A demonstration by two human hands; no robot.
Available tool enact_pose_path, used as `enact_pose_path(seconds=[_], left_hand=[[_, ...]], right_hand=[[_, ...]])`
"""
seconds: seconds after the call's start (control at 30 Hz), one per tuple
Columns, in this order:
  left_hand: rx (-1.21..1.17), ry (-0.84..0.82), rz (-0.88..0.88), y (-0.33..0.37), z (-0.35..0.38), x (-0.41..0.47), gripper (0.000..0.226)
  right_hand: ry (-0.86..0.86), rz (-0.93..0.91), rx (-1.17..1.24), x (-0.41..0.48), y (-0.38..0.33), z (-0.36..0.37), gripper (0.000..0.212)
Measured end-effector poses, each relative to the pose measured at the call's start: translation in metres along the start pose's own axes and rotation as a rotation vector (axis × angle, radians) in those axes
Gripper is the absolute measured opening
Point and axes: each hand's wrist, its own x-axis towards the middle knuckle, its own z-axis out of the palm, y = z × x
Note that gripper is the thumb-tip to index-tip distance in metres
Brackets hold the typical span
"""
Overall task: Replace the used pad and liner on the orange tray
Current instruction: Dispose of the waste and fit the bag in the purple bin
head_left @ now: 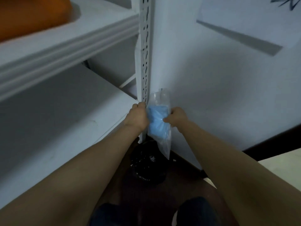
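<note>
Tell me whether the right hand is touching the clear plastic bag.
Touching. The head view shows the right hand pinching the clear plastic bag, with plastic bunched at its fingers.

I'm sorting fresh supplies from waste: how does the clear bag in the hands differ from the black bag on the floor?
The clear plastic bag is see-through and shows a blue pad inside; the black bag is opaque. The clear plastic bag hangs slim in the air, gripped by the left hand and right hand; the black bag sits crumpled on the floor. Both are glossy plastic.
</note>
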Motion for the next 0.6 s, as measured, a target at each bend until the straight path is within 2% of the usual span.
enact_pose_path(seconds=[0.17, 0.3, 0.37, 0.43, 0.5, 0.6], left_hand=[[-0.010, 0.033, -0.012, -0.024, 0.038, -0.001, 0.042], [-0.059, 0.077, 0.002, -0.039, 0.070, -0.015, 0.039], [-0.064, 0.055, -0.039, -0.041, 0.084, -0.033, 0.044], [-0.061, 0.045, -0.065, -0.040, 0.097, -0.051, 0.051], [-0.071, 0.064, -0.083, -0.042, 0.111, -0.065, 0.053], [-0.098, 0.072, -0.136, -0.049, 0.133, -0.077, 0.052]], right_hand=[[-0.016, -0.029, 0.006, 0.010, 0.037, 0.034, 0.029], [0.022, -0.023, 0.092, 0.006, 0.069, 0.060, 0.013], [0.036, 0.003, 0.138, 0.000, 0.090, 0.069, 0.023], [0.077, -0.022, 0.185, -0.008, 0.107, 0.076, 0.007], [0.085, -0.023, 0.240, -0.004, 0.126, 0.085, 0.018], [0.082, -0.003, 0.274, 0.004, 0.151, 0.100, 0.011]])
